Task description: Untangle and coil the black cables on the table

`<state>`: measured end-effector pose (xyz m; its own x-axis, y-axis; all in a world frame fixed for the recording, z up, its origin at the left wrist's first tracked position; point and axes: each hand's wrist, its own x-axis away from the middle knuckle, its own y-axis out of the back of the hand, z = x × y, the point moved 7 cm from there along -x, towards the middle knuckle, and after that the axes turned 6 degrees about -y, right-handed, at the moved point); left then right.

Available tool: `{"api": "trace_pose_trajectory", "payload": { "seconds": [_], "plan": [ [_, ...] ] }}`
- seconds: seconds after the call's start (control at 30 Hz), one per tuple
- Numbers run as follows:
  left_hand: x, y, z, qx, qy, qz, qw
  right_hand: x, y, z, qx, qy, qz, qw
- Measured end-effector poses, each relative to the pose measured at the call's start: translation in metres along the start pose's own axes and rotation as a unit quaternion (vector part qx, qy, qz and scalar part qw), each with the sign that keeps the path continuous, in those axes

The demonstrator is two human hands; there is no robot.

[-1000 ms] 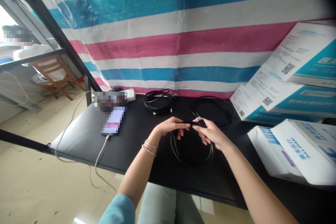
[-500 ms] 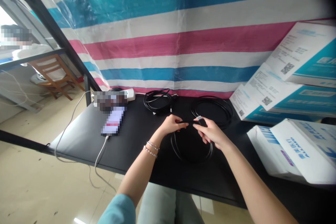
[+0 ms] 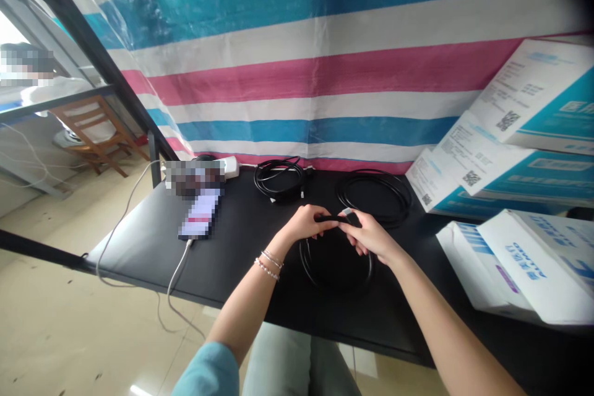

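Observation:
A coiled black cable (image 3: 335,263) hangs in a loop over the black table (image 3: 153,229), held at its top by both hands. My left hand (image 3: 307,221) is closed on the cable's top left, fingers wrapped round it. My right hand (image 3: 366,234) pinches the cable near its silver-tipped plug (image 3: 349,213). The two hands nearly touch above the loop.
Two more black cable coils lie behind, one (image 3: 279,179) at centre and one (image 3: 375,197) to the right. A phone (image 3: 200,215) on a white charging lead lies at the left. White and teal boxes (image 3: 520,136) are stacked at the right. A striped tarp hangs behind.
My hands have drawn slightly closer together and the loop has tightened a little. The left hand's fingers closed more firmly on the cable.

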<state>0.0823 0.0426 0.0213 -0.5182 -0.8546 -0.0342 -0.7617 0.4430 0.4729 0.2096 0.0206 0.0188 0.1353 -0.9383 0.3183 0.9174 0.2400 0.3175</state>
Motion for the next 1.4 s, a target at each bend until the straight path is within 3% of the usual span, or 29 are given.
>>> {"api": "trace_pose_trajectory", "payload": {
  "seconds": [0.33, 0.67, 0.93, 1.2, 1.4],
  "plan": [
    [0.002, -0.001, -0.011, -0.124, -0.065, 0.019, 0.99, -0.002, -0.001, -0.002, 0.041, 0.004, -0.006, 0.999],
    [0.003, 0.002, -0.016, -0.186, -0.055, -0.027, 0.981, 0.001, 0.003, 0.003, 0.024, 0.015, -0.009, 1.0],
    [0.002, 0.003, -0.008, -0.099, -0.029, -0.036, 0.994, 0.002, 0.008, 0.006, -0.087, 0.038, 0.003, 0.995],
    [0.001, 0.017, -0.004, -0.018, -0.009, -0.101, 0.995, 0.012, 0.021, 0.019, -0.21, 0.037, -0.002, 0.977],
    [-0.001, 0.028, 0.011, 0.04, 0.016, -0.161, 0.986, 0.011, 0.028, 0.018, -0.251, 0.044, 0.003, 0.967]
  ]
}}
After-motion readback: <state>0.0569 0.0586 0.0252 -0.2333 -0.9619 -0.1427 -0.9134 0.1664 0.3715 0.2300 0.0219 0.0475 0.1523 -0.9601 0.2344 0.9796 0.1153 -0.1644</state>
